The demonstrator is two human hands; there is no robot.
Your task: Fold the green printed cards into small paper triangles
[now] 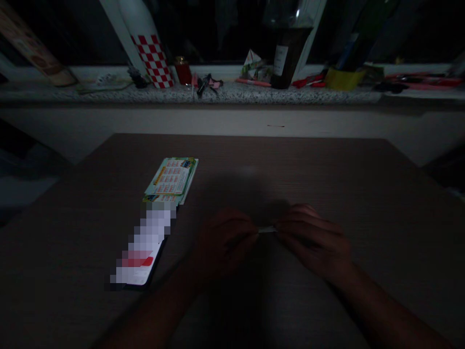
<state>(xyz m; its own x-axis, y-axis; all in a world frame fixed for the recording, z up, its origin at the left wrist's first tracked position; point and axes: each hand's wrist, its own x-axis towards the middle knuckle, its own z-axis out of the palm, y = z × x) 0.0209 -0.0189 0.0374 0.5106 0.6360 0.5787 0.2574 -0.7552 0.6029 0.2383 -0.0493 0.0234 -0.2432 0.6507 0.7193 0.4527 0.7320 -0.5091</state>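
Observation:
The scene is very dark. Over the middle of a brown wooden table [327,169], my left hand [223,242] and my right hand [314,240] meet with fingers curled. Between their fingertips they pinch a small pale strip [268,230], perhaps folded paper; I cannot make out more of it. To the left of my left hand lies a phone [143,252] with a lit screen. Just beyond the phone sits a small stack of printed calendar cards [172,179].
A stone window ledge [232,94] runs behind the table. On it stand a red-and-white chequered container [152,58], a small red jar [182,70], a dark bottle [286,53], a yellow tape roll [343,77], and pens and clips.

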